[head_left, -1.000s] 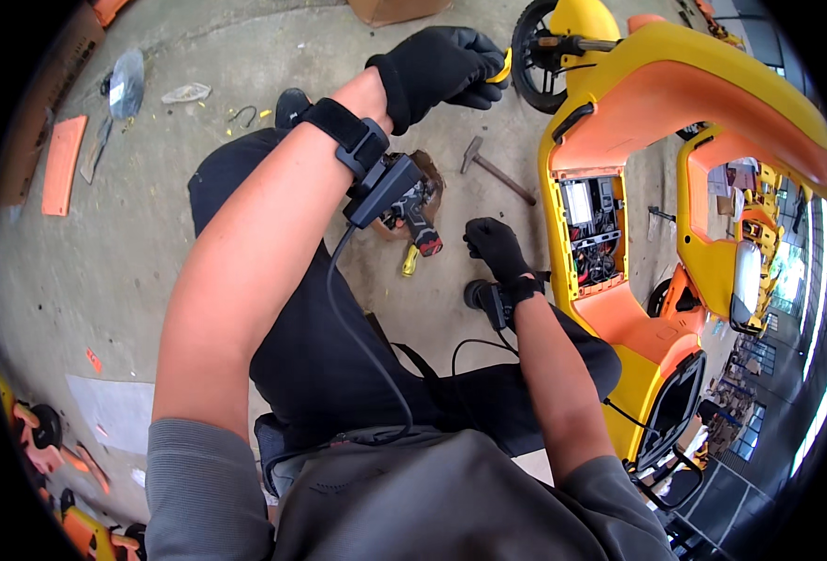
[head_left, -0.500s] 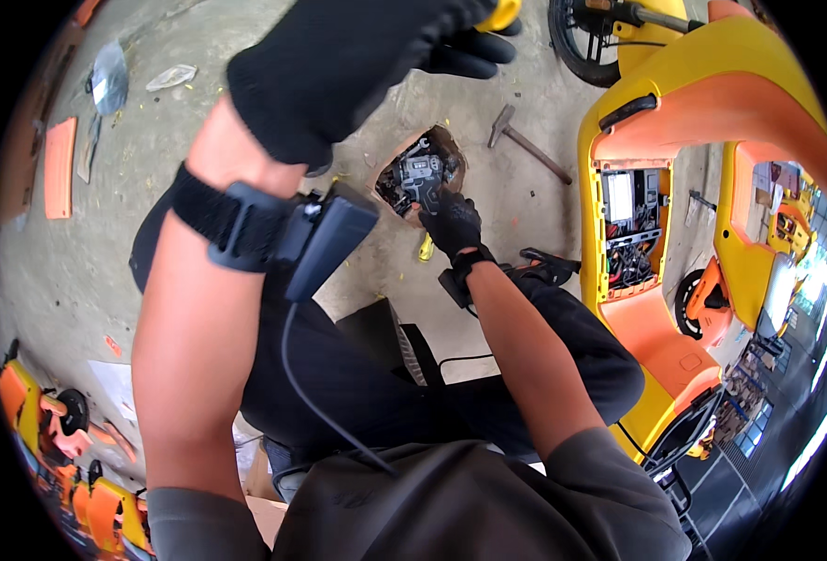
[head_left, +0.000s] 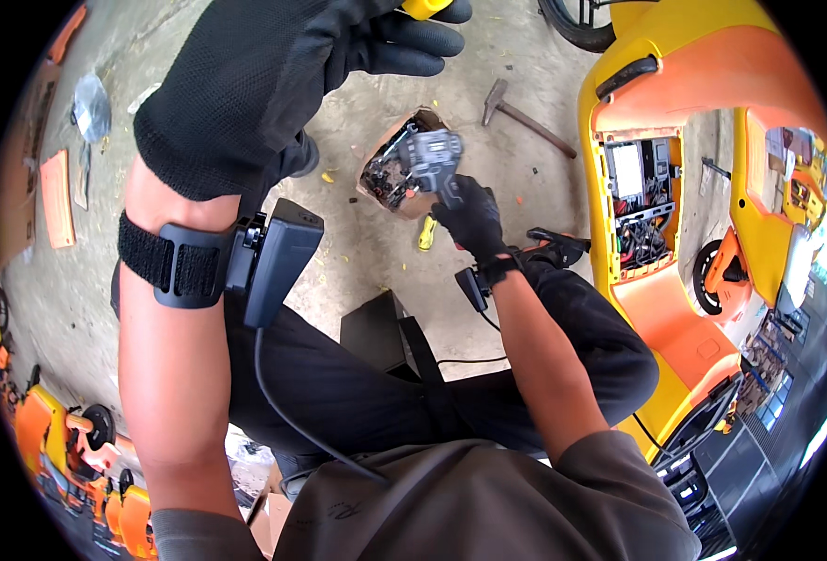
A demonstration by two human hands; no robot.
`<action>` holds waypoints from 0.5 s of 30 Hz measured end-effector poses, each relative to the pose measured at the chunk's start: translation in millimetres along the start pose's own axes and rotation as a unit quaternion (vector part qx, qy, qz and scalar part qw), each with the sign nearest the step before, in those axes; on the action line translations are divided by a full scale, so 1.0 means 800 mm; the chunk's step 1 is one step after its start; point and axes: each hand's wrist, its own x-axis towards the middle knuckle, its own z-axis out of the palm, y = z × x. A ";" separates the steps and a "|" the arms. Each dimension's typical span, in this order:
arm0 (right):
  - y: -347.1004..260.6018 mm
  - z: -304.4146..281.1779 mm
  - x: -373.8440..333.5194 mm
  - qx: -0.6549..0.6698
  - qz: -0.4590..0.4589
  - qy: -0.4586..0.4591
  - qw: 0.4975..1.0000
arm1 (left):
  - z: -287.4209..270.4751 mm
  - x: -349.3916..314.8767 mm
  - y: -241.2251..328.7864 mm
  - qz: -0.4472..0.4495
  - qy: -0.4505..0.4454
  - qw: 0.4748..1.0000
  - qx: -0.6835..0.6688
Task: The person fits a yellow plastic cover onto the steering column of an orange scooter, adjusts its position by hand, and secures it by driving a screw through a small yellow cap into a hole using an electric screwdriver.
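My right hand [head_left: 472, 219], in a black glove, grips the handle of a grey cordless drill [head_left: 432, 155]. The drill is tilted above an open cardboard box [head_left: 373, 198] of dark metal parts on the floor and hides part of it. My left hand [head_left: 311, 56], also gloved in black, is raised close to the camera at the top. It holds a yellow object [head_left: 426, 7] cut off by the upper edge, so its kind does not show. A yellow-handled tool [head_left: 427, 234] lies on the floor just below the box.
A hammer [head_left: 528, 122] lies on the concrete beyond the box. To my right stands a yellow and orange scooter body [head_left: 689, 351] with an open compartment of wiring [head_left: 640, 210]. An orange panel [head_left: 57, 199] and a plastic bag [head_left: 92, 107] lie at left.
My right hand has lifted the drill up from the box and slightly right. My left hand has moved left and a little lower in view, still with the yellow object.
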 end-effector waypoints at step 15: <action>0.118 0.059 -0.086 0.316 0.392 0.108 0.858 | 0.015 0.006 -0.006 -0.144 0.026 0.989 0.030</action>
